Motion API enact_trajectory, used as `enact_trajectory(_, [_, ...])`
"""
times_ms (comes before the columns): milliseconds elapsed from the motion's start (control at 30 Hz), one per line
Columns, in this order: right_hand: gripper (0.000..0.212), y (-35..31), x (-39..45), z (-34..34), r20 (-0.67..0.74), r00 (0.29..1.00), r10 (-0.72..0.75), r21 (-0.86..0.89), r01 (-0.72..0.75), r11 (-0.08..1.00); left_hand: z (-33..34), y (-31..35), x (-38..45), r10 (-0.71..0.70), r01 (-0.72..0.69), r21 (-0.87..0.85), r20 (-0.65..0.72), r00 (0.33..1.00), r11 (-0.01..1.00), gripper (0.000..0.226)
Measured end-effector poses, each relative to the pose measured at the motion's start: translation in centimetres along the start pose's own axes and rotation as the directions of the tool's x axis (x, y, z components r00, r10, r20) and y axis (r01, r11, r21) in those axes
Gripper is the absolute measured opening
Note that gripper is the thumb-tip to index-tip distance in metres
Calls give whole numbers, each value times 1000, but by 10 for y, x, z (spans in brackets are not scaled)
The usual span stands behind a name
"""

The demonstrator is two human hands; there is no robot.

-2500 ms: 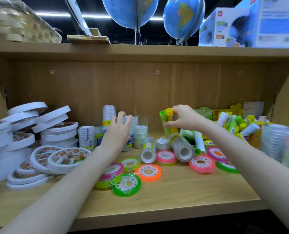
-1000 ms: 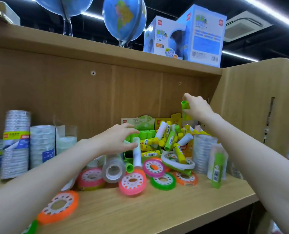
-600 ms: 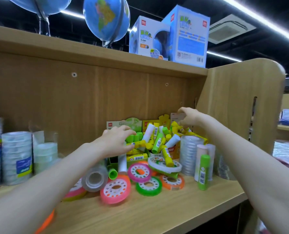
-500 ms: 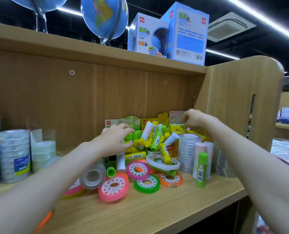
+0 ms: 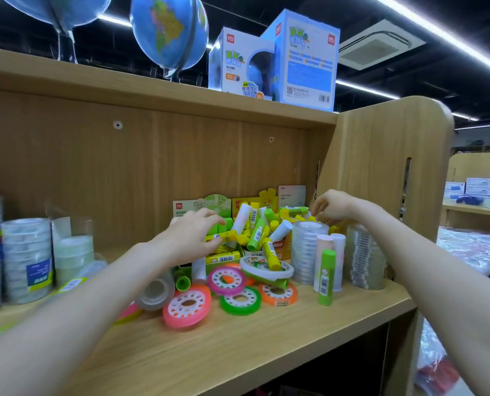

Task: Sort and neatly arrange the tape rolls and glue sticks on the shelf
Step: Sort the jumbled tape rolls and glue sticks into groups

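A jumble of yellow, green and white glue sticks [image 5: 256,234] fills open boxes at the back right of the wooden shelf [image 5: 238,341]. My left hand [image 5: 191,237] reaches into the pile, fingers and thumb around a lying yellow glue stick [image 5: 223,235]. Further back, my right hand [image 5: 334,207] has its curled fingertips down among the rear sticks, beside a green-capped one [image 5: 294,210]; any hold is hidden. Pink [image 5: 187,308], green [image 5: 240,300], orange [image 5: 278,294] and magenta [image 5: 226,280] tape rolls lie flat in front.
Stacks of clear tape stand at the left [image 5: 26,258] and right [image 5: 309,252], with an upright green glue stick [image 5: 325,277] in front. A clear roll [image 5: 156,290] lies on its side. The side panel [image 5: 381,167] closes the right end. Globe boxes [image 5: 275,58] sit on top.
The view swung right from the white tape side. My right hand carried glue sticks over and lowered into the rear pile. My left hand moved onto the sticks in front.
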State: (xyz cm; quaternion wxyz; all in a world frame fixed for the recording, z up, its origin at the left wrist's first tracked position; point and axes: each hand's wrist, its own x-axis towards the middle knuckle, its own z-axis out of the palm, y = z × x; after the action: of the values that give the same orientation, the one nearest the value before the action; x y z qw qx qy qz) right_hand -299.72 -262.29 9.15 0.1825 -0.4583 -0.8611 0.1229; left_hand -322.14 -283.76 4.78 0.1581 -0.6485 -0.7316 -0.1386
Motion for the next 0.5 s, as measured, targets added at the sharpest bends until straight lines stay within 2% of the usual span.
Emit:
enact_trajectory(67, [11,-5,-14,-6,-25,999,-44,85,46,995,-3,2,-5,3,-3,-16,-8,1000,1000,43])
enact_trajectory(200, [14,-25,-55,-10,-93,972,-216,239,233,943,-8,4,-26,9,-19,-130,-73,997,991,39])
enact_trajectory(267, [24,-37,-74,-6,-56,966,-252,58,255,965,-6,8,-37,8,-23,-164,-95,995,986,38])
enact_trajectory(333, [36,-47,-84,0,6,974,-225,-125,224,967,-1,13,-43,5,-15,-125,-80,997,992,38])
enact_trajectory(500, [51,-64,-86,4,13,998,-63,-266,64,962,-5,19,-50,-22,14,-76,-108,994,997,36])
